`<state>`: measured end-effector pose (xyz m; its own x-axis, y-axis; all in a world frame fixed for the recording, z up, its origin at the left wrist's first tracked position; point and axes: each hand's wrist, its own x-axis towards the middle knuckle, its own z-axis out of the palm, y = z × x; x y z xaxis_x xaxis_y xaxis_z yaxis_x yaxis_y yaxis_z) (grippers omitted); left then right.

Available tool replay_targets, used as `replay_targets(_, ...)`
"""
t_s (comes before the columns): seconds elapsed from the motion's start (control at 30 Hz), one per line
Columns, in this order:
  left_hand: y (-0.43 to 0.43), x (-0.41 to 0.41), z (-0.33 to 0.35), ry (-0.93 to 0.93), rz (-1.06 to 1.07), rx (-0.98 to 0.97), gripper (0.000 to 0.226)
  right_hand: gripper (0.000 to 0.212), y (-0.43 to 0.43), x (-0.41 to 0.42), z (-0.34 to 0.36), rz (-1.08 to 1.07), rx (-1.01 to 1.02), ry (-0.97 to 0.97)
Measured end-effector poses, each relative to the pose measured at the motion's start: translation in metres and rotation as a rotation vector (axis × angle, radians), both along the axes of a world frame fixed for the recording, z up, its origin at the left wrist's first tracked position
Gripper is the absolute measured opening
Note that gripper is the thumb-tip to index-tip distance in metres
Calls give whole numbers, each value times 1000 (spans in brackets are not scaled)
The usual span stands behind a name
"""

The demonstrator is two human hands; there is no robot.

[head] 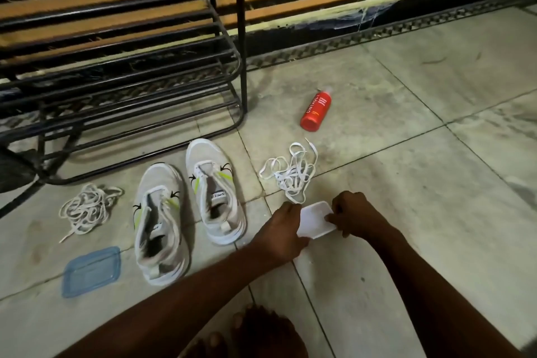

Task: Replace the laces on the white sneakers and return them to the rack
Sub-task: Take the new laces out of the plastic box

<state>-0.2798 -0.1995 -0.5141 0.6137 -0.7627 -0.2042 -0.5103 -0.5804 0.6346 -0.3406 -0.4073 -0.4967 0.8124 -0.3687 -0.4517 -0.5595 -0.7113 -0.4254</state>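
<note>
Two white sneakers without laces stand side by side on the floor, the left sneaker (161,221) nearer me and the right sneaker (215,189) a little farther. A tangle of white laces (290,173) lies to their right, and a second, dirtier lace bundle (87,208) lies to their left. The black metal shoe rack (122,73) stands behind the shoes with bare shelves. My left hand (283,231) and my right hand (353,213) both hold a small white rectangular container (315,219) low over the floor, just below the clean laces.
A red bottle (315,110) lies on its side on the tiles beyond the laces. A blue translucent lid (91,270) rests flat at the lower left. My bare foot (252,334) shows at the bottom edge. A slatted wall runs behind the rack.
</note>
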Motion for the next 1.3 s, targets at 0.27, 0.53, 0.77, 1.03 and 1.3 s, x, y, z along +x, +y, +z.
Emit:
replay_targets(0.27, -12, 43, 26, -232, 160, -30, 39, 27, -18, 26, 5, -62, -58, -155)
replay_targets(0.53, -46, 95, 1, -198, 80, 298, 75, 72, -3, 96, -5, 276, -182, -133)
replay_targets(0.77, -40, 104, -21, -121, 128, 160, 35, 7, 15, 102, -18, 190, -40, -305)
replay_targets(1.03, -26, 85, 27, -75, 192, -133, 15, 11, 9, 65, 25, 123, -8, -447)
replay_targets(1.3, -20, 25, 36, 46, 207, -236, 18, 12, 14, 6, 49, 98, 24, -343)
